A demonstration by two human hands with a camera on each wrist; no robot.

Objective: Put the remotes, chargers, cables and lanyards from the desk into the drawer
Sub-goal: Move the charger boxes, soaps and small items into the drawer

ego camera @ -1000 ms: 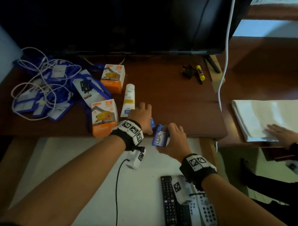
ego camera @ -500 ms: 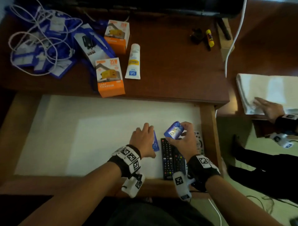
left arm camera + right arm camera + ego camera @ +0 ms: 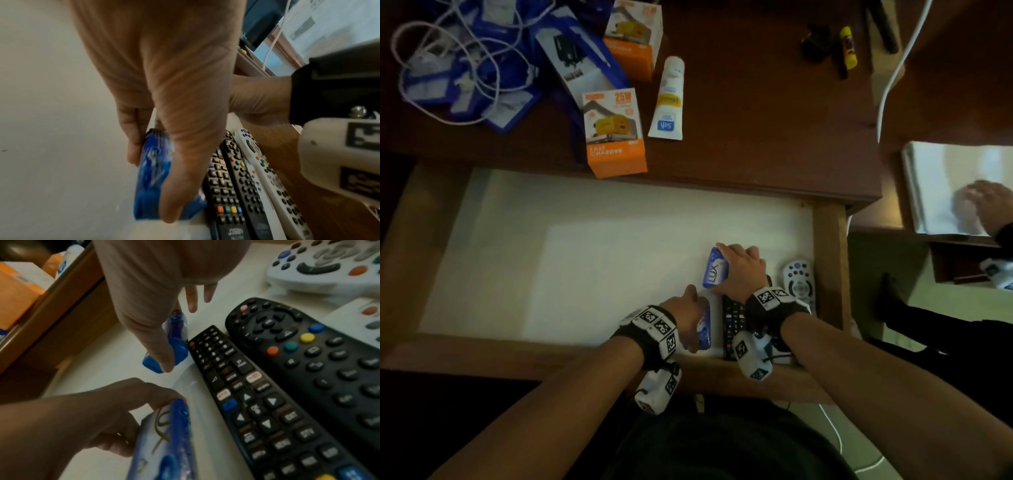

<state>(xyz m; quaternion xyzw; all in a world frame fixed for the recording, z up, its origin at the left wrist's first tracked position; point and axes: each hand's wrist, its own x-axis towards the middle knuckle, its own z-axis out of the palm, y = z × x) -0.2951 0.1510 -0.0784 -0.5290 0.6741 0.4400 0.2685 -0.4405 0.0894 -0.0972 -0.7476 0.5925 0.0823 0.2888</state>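
Both hands are inside the open white-lined drawer. My left hand grips a blue soap packet on its edge near the drawer's front, with thumb and fingers curled round it. My right hand holds a blue Lux soap packet just behind it, thumb on the packet. To their right lie two black remotes and a white remote. On the desk are two orange charger boxes and blue lanyards tangled with white cables.
A white tube and a blue-and-white charger pack lie beside the boxes. A yellow glue stick and a hanging white cable are at the back right. Another person's hand rests on white sheets at the right.
Both hands have come from the desk's front edge down into the drawer, each carrying its blue packet, and now hold them low beside the remotes.
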